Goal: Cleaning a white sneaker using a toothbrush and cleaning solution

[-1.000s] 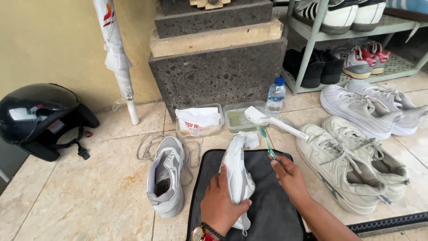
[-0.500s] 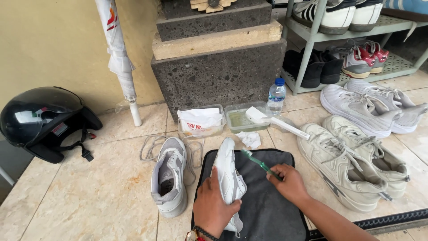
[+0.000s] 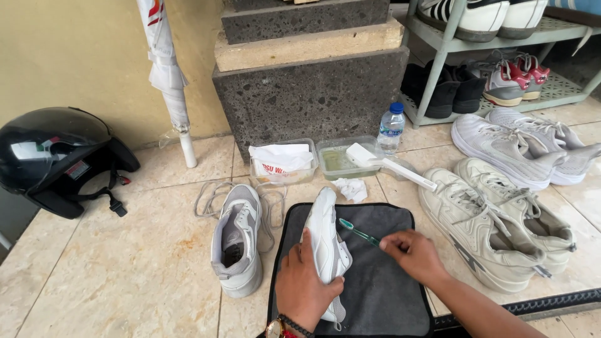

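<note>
My left hand [image 3: 305, 286] grips a white sneaker [image 3: 326, 241], holding it on its side over a dark grey mat [image 3: 375, 294]. My right hand [image 3: 413, 253] holds a green toothbrush [image 3: 358, 232] whose head points at the sneaker's side, close to it. A second grey-white sneaker [image 3: 238, 247] without laces stands upright left of the mat, with loose laces [image 3: 206, 197] behind it.
Behind the mat stand a clear tub of water [image 3: 338, 164] with a white brush [image 3: 388, 164] across it, a tub with a white packet [image 3: 280, 161], a crumpled tissue [image 3: 350, 188] and a water bottle [image 3: 391, 128]. Several sneakers [image 3: 494, 219] lie right; a black helmet [image 3: 56, 156] left; a shoe rack [image 3: 501, 56] behind.
My right hand has brought the toothbrush down from the water tub to the side of the sneaker. My left hand keeps hold of the sneaker.
</note>
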